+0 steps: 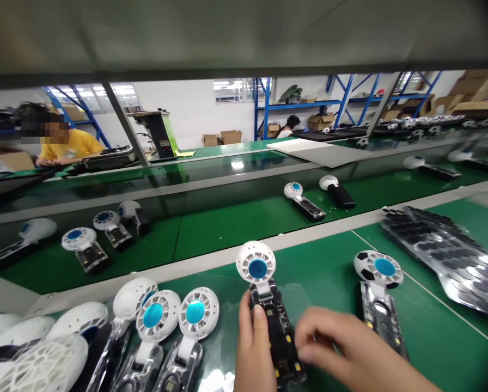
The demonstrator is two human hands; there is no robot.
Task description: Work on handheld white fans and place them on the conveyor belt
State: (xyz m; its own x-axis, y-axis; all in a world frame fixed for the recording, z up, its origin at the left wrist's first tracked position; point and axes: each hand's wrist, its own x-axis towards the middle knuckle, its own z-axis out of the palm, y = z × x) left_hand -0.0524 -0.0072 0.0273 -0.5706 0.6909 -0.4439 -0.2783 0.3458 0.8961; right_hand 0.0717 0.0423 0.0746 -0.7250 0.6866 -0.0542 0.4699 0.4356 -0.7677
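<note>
My left hand (255, 348) is wrapped around the left side of a small handheld fan (282, 337). It has a round white vented head with a blue centre disc and a black body with a bare circuit board and yellowish LEDs. Close to the body's right edge is my right hand (334, 340), its fingers curled together and slightly smeared; whether they touch the fan or pinch something small is hidden. A similar fan with a black-and-white football-pattern head (378, 269) lies to the right. On the left, several white-headed fans (199, 313) are lined up.
A sheet of black round stickers (444, 250) lies at right. Beyond the metal rail, more fans (305, 204) rest on a green conveyor belt (211, 218). A white board (321, 151) lies further back. One person in yellow (70, 142) sits far left. An overhead shelf (244, 38) spans the top.
</note>
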